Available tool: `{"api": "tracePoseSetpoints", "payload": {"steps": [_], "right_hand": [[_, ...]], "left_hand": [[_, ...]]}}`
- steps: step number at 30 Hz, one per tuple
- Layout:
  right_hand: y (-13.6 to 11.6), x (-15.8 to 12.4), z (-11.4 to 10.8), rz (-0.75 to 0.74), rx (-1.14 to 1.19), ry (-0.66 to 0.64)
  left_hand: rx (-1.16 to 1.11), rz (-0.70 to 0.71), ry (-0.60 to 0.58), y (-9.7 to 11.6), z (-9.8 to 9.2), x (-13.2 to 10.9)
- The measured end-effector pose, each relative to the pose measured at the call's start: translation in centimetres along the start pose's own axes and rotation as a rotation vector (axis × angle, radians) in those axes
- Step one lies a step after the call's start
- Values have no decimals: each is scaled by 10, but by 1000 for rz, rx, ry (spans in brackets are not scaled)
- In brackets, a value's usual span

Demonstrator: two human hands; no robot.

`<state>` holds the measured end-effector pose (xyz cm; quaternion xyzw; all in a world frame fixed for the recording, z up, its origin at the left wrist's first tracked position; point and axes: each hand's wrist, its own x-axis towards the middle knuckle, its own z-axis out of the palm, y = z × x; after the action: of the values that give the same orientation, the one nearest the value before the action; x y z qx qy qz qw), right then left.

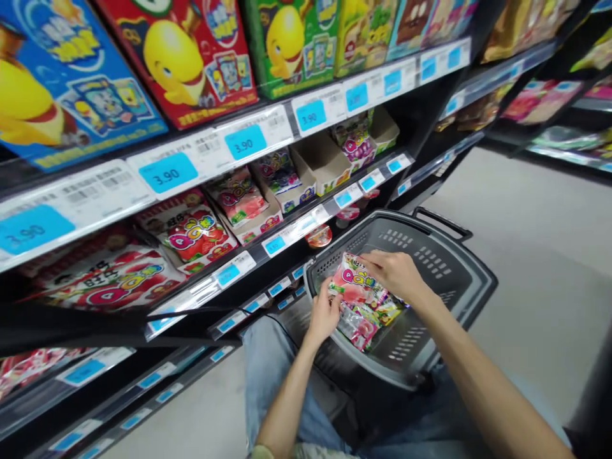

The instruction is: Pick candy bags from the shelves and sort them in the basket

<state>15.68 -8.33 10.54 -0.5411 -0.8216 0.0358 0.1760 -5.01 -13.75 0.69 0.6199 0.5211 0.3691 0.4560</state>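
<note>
Over the grey plastic shopping basket (471, 268), a pink gummy candy bag (352, 284) with "QQ" lettering is held between both hands. My left hand (326, 312) pinches the bag's left edge, its fingers closed. At the upper right of the bag, my right hand (394, 273) is closed too, fingertips on the packaging. Beneath the held bag, several other colourful candy packets (366, 326) lie in the basket; the bag and hands partly cover them.
A shelf to the left carries cardboard trays (322, 167) of gummy bags. Large boxes (174, 54) with yellow whale pictures stand on the shelf above. Round-lidded cups (319, 236) sit below, close to the basket's left rim. A black basket handle (444, 223) sticks out at the far side.
</note>
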Motion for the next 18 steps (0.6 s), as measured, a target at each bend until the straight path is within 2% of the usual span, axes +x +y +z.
{"api": "tracePoseSetpoints", "payload": {"steps": [3, 5, 9, 11, 15, 18], "right_hand": [[-4, 1, -2, 3, 38, 36], [-6, 1, -4, 53, 177, 34], [-3, 0, -8, 231, 509, -113], [-2, -1, -6, 243, 581, -210], [-3, -3, 4, 283, 642, -502], [-4, -3, 4, 297, 625, -474]], "left_hand": [[6, 0, 12, 0, 0, -1], [24, -4, 32, 1, 1, -2], [67, -25, 83, -1, 3, -4], [69, -27, 94, -2, 3, -5], [35, -4, 117, -1, 2, -7], [2, -6, 147, 0, 1, -7]]}}
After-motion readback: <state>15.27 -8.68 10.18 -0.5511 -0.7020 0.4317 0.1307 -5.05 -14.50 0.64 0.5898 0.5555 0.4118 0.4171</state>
